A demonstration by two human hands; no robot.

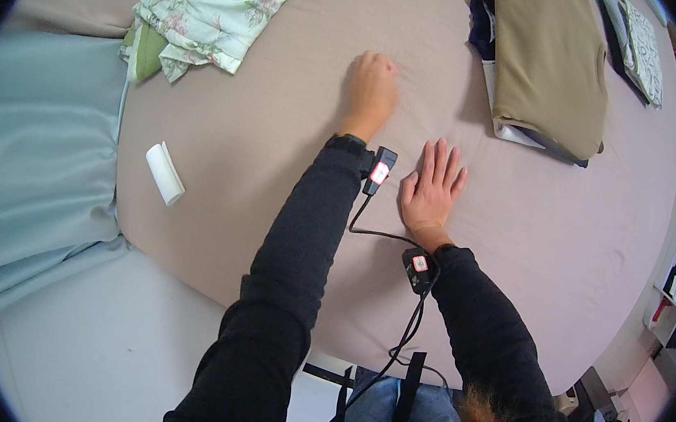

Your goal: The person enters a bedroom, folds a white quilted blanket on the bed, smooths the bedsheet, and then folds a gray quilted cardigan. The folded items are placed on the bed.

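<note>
Black sleeves, wrist sensors with cable nearest; right hand (431,189) flat, fingers spread, pressing taupe bed sheet (262,145) smooth; left hand (372,87) closed in fist on sheet, holding nothing visible; folded floral cloth (211,4), olive garment (551,64) set aside at far edge

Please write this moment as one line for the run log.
left hand: fist, knuckles on pinkish sheet | right hand: flat, palm down on sheet | holding: nothing | nearby: olive folded garment, white roll

Left hand (373,83) fisted on mauve bedsheet (279,147); right hand (432,190) flat at five o'clock from it. Floral cloth (211,4) at ten o'clock, folded olive garment (551,64) at two.
</note>
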